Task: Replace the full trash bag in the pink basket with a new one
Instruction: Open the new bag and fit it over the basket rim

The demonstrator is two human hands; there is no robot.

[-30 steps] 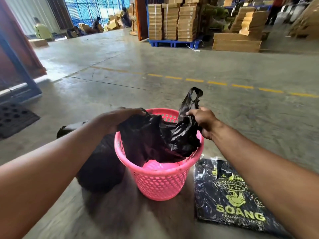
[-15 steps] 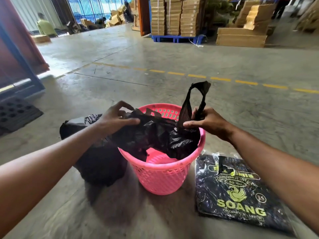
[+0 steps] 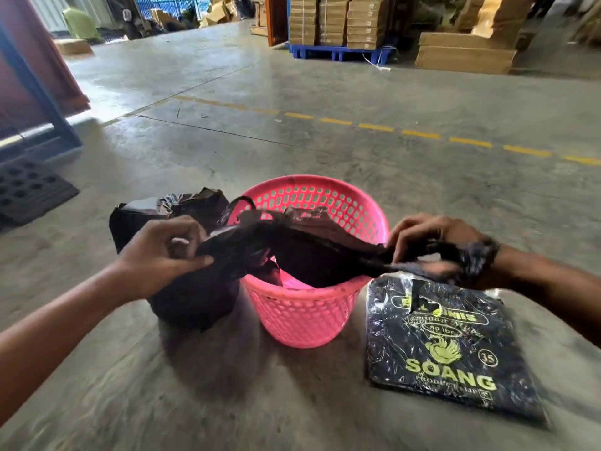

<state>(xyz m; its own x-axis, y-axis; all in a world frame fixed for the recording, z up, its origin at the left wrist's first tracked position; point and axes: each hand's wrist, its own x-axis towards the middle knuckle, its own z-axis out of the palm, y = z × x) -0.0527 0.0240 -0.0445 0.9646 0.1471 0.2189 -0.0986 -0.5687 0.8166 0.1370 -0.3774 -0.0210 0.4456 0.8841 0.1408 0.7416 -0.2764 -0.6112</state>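
A pink perforated basket (image 3: 302, 317) stands on the concrete floor in front of me. A new black bag (image 3: 312, 252) is stretched across its near rim, with part of it hanging inside. My left hand (image 3: 162, 252) pinches the bag's left edge, just left of the basket. My right hand (image 3: 435, 245) grips the bag's right edge beyond the basket's right rim, and a bag handle is looped around that wrist. The full black trash bag (image 3: 182, 294) sits on the floor against the basket's left side, partly hidden by my left hand.
A flat pack of black bags (image 3: 445, 356) printed SOANG lies on the floor right of the basket. A black rubber mat (image 3: 29, 190) lies far left beside a blue frame. Stacked cartons on a blue pallet (image 3: 338, 53) stand at the back, beyond a dashed yellow line.
Both hands have pulled apart and lowered, stretching the bag wide across the basket's near rim. The raised handle at the right has come down around my right wrist.
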